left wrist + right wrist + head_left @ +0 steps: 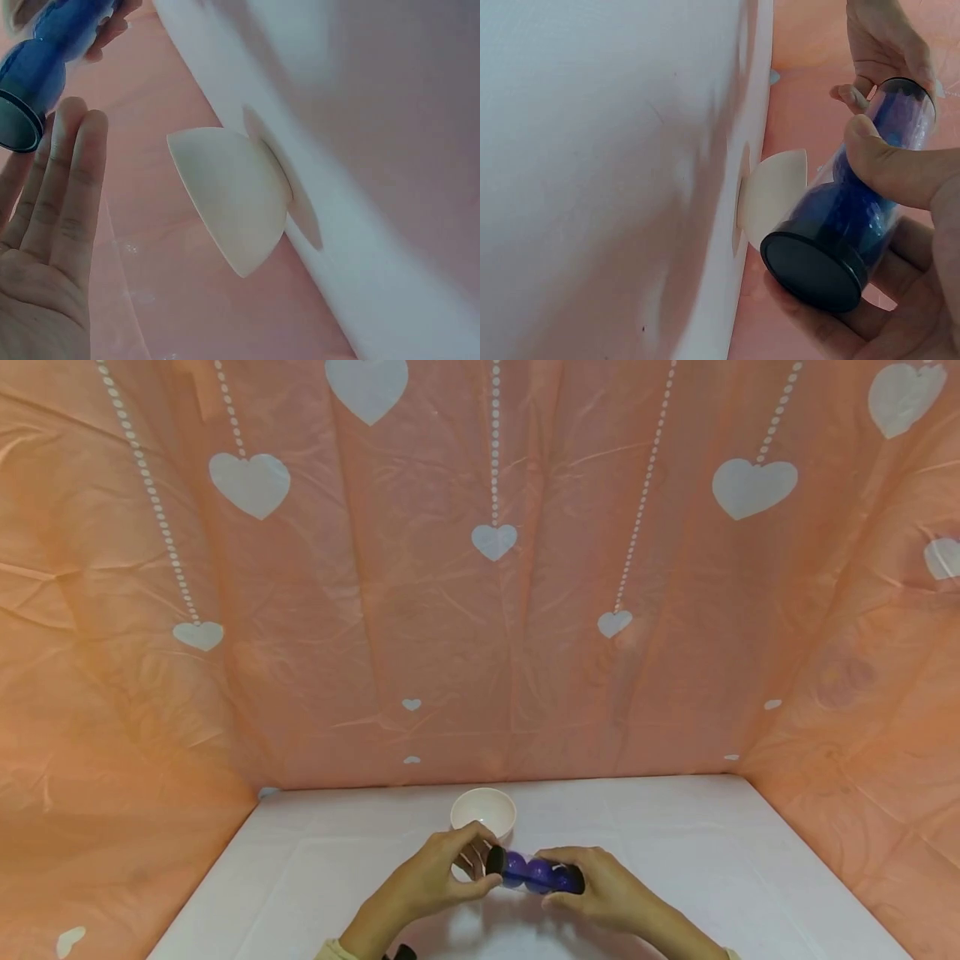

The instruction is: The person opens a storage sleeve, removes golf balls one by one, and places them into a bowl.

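Three balls (pixel 539 875): blue-purple, in a row inside the clear tube (pixel 840 206), between the left grip (pixel 433 870) and the right grip (pixel 603 887); none is seen outside it.
Clear tube: raised above the counter (pixel 360 827) and carried in the right grip, its other end pointing at the left grip.
Right grip: closed around the tube near one end, thumb on one side and fingers on the other.
Left grip: spread, fingers mostly straight, thumb apart; it has hold of nothing clearly, and whether it touches the tube's end I cannot tell.
Caps: the near cap (pixel 812 271) sits on the end beside the right grip, the far cap (pixel 496 862) on the end beside the left grip.
Bowl (pixel 232 195): upright on the counter, just beyond the left grip; no ball shows in the visible part of its inside.
Done: the tube is off the counter and securely held, by my judgement.
Not done: both ends look closed, and the balls remain together inside, so this seems an early stage.
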Motion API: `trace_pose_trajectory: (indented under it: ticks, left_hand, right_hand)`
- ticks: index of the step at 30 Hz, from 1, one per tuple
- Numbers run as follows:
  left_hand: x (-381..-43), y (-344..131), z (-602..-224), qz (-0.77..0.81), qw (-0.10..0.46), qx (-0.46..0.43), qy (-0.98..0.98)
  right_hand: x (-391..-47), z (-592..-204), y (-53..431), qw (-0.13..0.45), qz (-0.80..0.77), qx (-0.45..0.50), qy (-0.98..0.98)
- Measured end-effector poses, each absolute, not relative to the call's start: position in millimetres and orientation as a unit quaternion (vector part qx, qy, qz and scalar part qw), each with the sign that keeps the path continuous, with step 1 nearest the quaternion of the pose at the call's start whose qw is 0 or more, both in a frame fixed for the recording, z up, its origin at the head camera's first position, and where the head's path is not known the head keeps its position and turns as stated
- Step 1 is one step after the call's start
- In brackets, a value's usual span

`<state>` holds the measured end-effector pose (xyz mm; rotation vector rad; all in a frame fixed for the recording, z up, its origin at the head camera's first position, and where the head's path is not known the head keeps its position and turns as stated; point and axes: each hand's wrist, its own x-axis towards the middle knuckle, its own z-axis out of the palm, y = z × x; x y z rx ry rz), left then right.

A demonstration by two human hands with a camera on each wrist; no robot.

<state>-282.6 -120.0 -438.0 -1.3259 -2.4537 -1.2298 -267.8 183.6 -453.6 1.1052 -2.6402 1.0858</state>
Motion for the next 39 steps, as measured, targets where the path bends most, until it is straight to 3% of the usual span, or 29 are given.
trace_pose_trajectory:
  ticks: [6, 13, 30, 39]
  left_hand:
    - [-283.0, -120.1, -439.5, -0.432, 0.03, -0.442, -0.786]
    - [-281.2, -118.7, -438.4, -0.437, 0.051, -0.451, -0.777]
    - [-282.3, -123.1, -434.3, -0.444, 0.016, -0.397, -0.803]
    - [-280.5, -117.8, -435.8, -0.475, 0.048, -0.383, -0.791]
  right_hand:
    - [-267.8, -455.8, 183.2, 0.041, 0.349, 0.361, -0.864]
    - [-267.4, -457.1, 182.5, 0.048, 0.342, 0.376, -0.86]
    - [-267.0, -453.7, 182.7, 0.045, 0.353, 0.359, -0.863]
    - [-266.5, -454.9, 180.9, 0.061, 0.343, 0.352, -0.869]
